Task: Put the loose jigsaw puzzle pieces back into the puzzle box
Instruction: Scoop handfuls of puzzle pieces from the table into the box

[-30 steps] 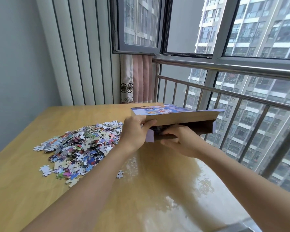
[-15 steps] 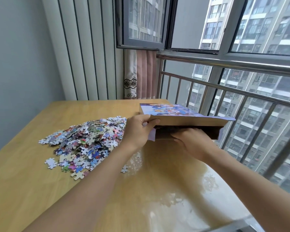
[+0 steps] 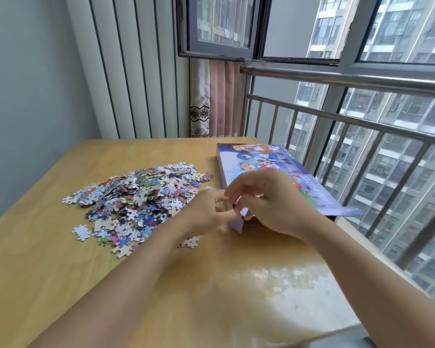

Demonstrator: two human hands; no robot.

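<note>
A purple puzzle box [image 3: 259, 159] with a cartoon picture on top lies flat on the wooden table [image 3: 60, 272], along its right side. Both hands meet at the box's near end. My left hand [image 3: 206, 212] has its fingers curled at the pale end flap [image 3: 237, 223]. My right hand [image 3: 271, 202] lies over the near corner, fingers bent onto the same flap and edge. The frame is blurred, so the exact grip is unclear. A heap of loose colourful puzzle pieces [image 3: 138, 197] lies left of the box.
Stray pieces [image 3: 82, 232] lie at the pile's near edge, and one [image 3: 191, 242] sits under my left wrist. A metal railing [image 3: 362, 121] and windows run close along the table's right side. A curtain [image 3: 216, 96] hangs at the far corner.
The box, held raised and tilted with both hands before, now lies flat on the table. Both hands have shifted to its near end flap.
</note>
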